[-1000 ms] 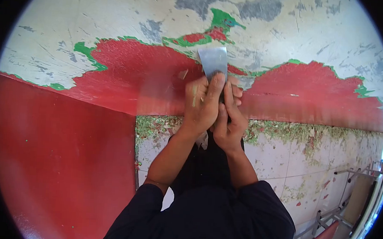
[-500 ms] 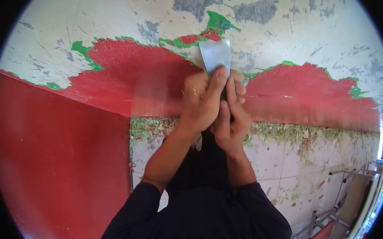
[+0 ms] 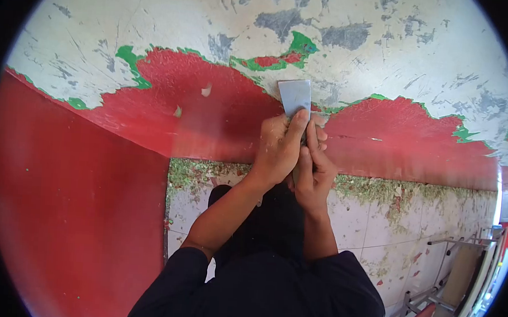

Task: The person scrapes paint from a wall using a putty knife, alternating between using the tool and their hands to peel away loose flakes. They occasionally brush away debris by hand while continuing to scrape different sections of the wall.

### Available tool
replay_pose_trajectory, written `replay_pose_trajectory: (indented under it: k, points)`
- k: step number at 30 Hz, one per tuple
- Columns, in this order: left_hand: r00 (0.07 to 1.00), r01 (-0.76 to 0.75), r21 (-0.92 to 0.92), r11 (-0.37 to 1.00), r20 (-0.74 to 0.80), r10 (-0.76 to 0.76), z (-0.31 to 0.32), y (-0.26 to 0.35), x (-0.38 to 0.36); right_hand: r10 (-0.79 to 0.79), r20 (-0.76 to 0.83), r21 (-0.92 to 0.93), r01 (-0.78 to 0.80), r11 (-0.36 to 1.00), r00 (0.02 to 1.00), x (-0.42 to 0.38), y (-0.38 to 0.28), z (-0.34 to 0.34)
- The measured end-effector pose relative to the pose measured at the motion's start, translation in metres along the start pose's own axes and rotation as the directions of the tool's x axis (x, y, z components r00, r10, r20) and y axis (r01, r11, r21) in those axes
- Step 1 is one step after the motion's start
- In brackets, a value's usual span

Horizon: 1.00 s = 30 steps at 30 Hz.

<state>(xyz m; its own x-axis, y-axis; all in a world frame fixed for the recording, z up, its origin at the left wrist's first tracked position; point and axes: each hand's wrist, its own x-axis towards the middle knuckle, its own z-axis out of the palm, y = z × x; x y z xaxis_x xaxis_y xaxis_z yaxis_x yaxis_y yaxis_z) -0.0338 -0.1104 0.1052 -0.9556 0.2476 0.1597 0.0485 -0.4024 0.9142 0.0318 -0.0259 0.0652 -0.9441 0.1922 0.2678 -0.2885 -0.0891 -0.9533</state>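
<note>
A flat metal scraper [image 3: 295, 96] is pressed against a wall where red paint [image 3: 210, 116] meets bare whitish plaster [image 3: 158, 21]. My left hand [image 3: 277, 148] grips the scraper just below the blade, its thumb lying up the blade's back. My right hand [image 3: 313, 173] wraps the handle lower down, touching the left hand. The handle itself is hidden by both hands. Thin green paint edges [image 3: 300, 46] border the red just above the blade. Two small paint flakes [image 3: 206, 90] hang in the air left of the blade.
A red panel [image 3: 73, 206] fills the left side. Below the wall, a tiled floor [image 3: 371, 222] is littered with green and red paint chips along the wall's foot. A metal frame with a red seat [image 3: 430, 311] stands at the lower right.
The scraper and both hands have slid a little down the wall after a push upward. Loose paint flakes now fall to the left of the blade. The view has shifted slightly.
</note>
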Motion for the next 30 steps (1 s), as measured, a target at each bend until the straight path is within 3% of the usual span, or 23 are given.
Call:
replay_pose_trajectory:
  k: [3, 5, 7, 10, 13, 18, 22, 25, 26, 29, 30]
  points:
    - [0.998, -0.064, -0.015, 0.998, 0.008, 0.064, 0.008, 0.024, 0.005, -0.166, -0.013, -0.088, 0.164, 0.982, 0.986, 0.022, -0.02, 0.009]
    - [0.995, -0.101, 0.007, 0.995, 0.003, 0.101, 0.014, 0.057, 0.012, -0.176, -0.029, -0.114, 0.172, 0.979, 0.984, 0.026, -0.036, 0.016]
    - [0.996, -0.094, 0.052, 0.994, -0.009, 0.094, 0.003, 0.033, 0.01, -0.266, -0.024, -0.195, 0.256, 0.947, 0.964, 0.028, -0.021, 0.016]
    - [0.999, 0.009, -0.041, 0.999, -0.052, -0.011, -0.002, 0.004, -0.007, -0.186, -0.018, -0.225, 0.177, 0.958, 0.982, 0.016, -0.003, 0.01]
    - [0.999, -0.041, -0.12, 0.992, -0.026, 0.038, -0.002, 0.022, -0.001, -0.058, -0.029, -0.121, 0.054, 0.991, 0.998, 0.014, -0.009, 0.014]
    - [0.994, 0.045, -0.065, 0.997, -0.095, -0.051, -0.012, -0.001, -0.012, -0.098, 0.013, -0.206, 0.099, 0.974, 0.995, 0.01, 0.0, 0.016]
    - [0.997, -0.049, -0.111, 0.993, -0.071, 0.041, -0.014, 0.012, -0.005, -0.131, 0.055, -0.315, 0.142, 0.939, 0.99, 0.019, -0.008, 0.017]
    - [0.991, -0.102, -0.061, 0.993, -0.099, 0.096, -0.017, 0.029, -0.002, -0.125, 0.072, -0.272, 0.14, 0.952, 0.99, 0.024, -0.023, 0.026]
    - [0.993, -0.018, -0.131, 0.991, -0.118, 0.002, -0.018, 0.014, -0.009, -0.105, 0.073, -0.252, 0.12, 0.96, 0.992, 0.015, -0.01, 0.017]
    - [0.989, 0.057, -0.086, 0.995, -0.131, -0.068, -0.022, -0.01, -0.017, -0.049, 0.074, -0.149, 0.059, 0.987, 0.996, 0.005, 0.019, 0.012]
    - [0.992, -0.025, -0.107, 0.994, -0.129, 0.011, -0.022, -0.005, -0.014, -0.038, 0.075, -0.17, 0.05, 0.984, 0.996, 0.01, 0.007, 0.016]
